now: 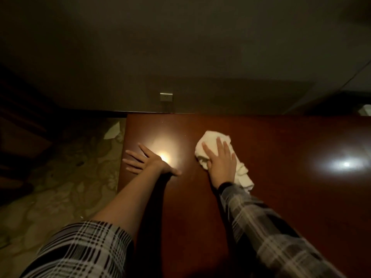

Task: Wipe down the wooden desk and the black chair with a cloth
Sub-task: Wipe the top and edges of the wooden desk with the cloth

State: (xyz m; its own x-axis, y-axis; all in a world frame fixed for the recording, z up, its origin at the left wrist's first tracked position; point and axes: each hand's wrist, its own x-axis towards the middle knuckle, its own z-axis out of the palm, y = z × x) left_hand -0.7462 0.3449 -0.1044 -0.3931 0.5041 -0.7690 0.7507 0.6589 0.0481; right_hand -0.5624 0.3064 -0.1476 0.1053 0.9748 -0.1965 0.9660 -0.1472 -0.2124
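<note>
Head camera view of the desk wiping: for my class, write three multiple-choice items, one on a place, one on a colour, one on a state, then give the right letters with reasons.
1. Where does the cloth lie?
A. on the wooden desk
B. on the carpet
C. on a chair

2. What colour is the cloth?
A. black
B. white
C. red

3. How does the left hand lie?
A. clenched in a fist
B. gripping the cloth
C. flat, fingers spread

Answers:
1 A: the cloth sits on the desk top under the right hand.
2 B: it shows pale white against the dark wood.
3 C: its straight fingers rest near the desk's left edge.
</note>
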